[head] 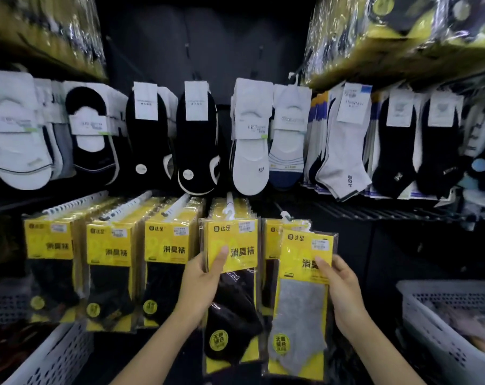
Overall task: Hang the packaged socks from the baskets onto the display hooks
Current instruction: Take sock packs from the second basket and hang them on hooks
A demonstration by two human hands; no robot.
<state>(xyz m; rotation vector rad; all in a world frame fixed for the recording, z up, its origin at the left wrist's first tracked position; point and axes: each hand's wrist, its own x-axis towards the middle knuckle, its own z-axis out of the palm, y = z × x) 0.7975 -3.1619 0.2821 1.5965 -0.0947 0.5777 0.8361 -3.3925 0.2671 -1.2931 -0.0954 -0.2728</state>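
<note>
Head view, left hand: I saw my left hand [202, 279] with its grip closed on the black sock pack [235, 240], thumb across the yellow card.
Head view, right hand: my right hand [344, 295] gripped the grey sock pack [299, 301] by its right edge, thumb on the front.
Task thing: the grey sock pack hung in front of the fifth yellow row [270, 240]. Its white hanger [305, 225] looked free of any hook, though I could not be sure.
Black pack: it sat at the front of its hook [230, 200].
Basket: the white basket [419, 309] stood to the right.
Risk: the hanger could miss the hook tip, as the pack hid it from me.
Risk: the side-held pack could twist and slip out.
Risk: the packs were crowded, so pushing might dislodge the neighbours.
</note>
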